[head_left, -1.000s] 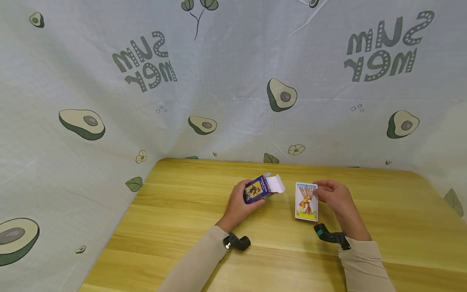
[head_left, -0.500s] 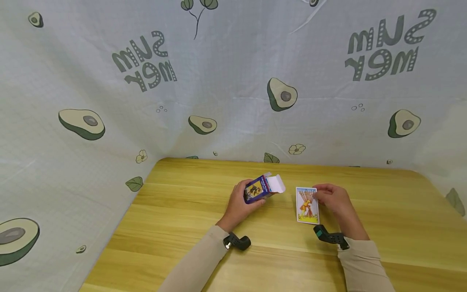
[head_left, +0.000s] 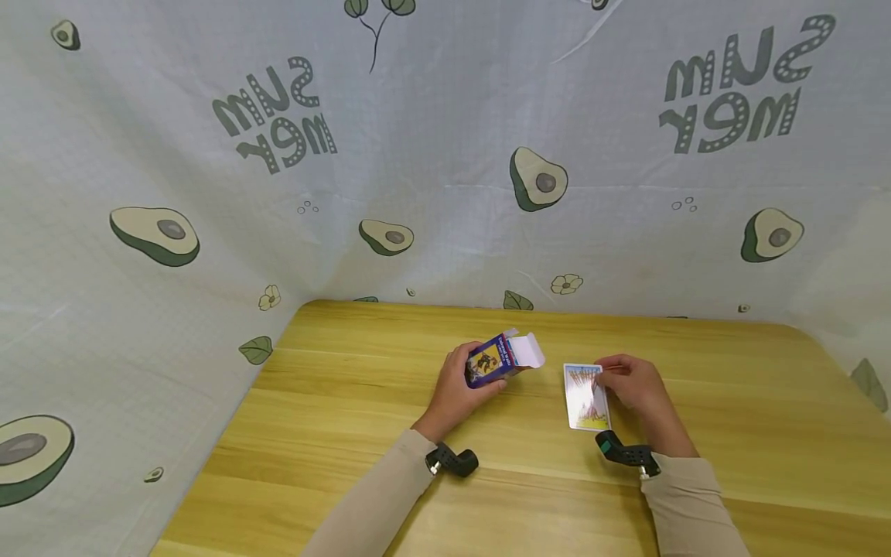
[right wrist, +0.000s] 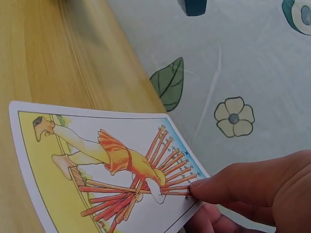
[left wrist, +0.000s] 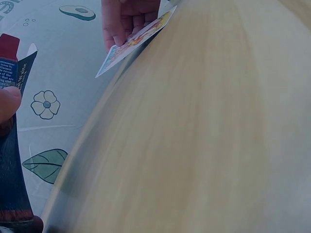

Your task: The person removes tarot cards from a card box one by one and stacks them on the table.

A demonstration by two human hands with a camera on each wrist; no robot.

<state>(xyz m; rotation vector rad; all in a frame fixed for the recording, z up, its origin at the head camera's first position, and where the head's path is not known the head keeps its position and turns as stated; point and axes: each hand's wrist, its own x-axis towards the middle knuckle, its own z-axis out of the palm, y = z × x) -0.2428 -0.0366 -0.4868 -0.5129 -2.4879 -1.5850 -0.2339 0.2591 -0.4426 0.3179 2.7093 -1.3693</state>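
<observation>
In the head view, my left hand point(head_left: 458, 391) grips an open purple card box point(head_left: 489, 361) whose white top flap points right. Part of that box point(left wrist: 9, 160) shows at the left edge of the left wrist view, with the thumb over it. My right hand point(head_left: 640, 394) pinches a tarot card point(head_left: 585, 398) by its upper right corner, thumb on the face. A bent figure with a bundle of staves is printed on the card point(right wrist: 116, 165), seen large in the right wrist view. Glare washes out part of its face in the head view. The card is tilted above the table.
A wooden table point(head_left: 334, 433) lies beneath both hands. Behind it and to the left hangs a pale cloth point(head_left: 445, 155) printed with avocados, leaves and lettering. A black camera mount point(head_left: 452, 462) sits on the left wrist, and another mount point(head_left: 626, 452) on the right.
My right hand has lowered slightly toward me with the card, which has tilted so that glare now covers part of its picture. The left hand and the box have stayed in place.
</observation>
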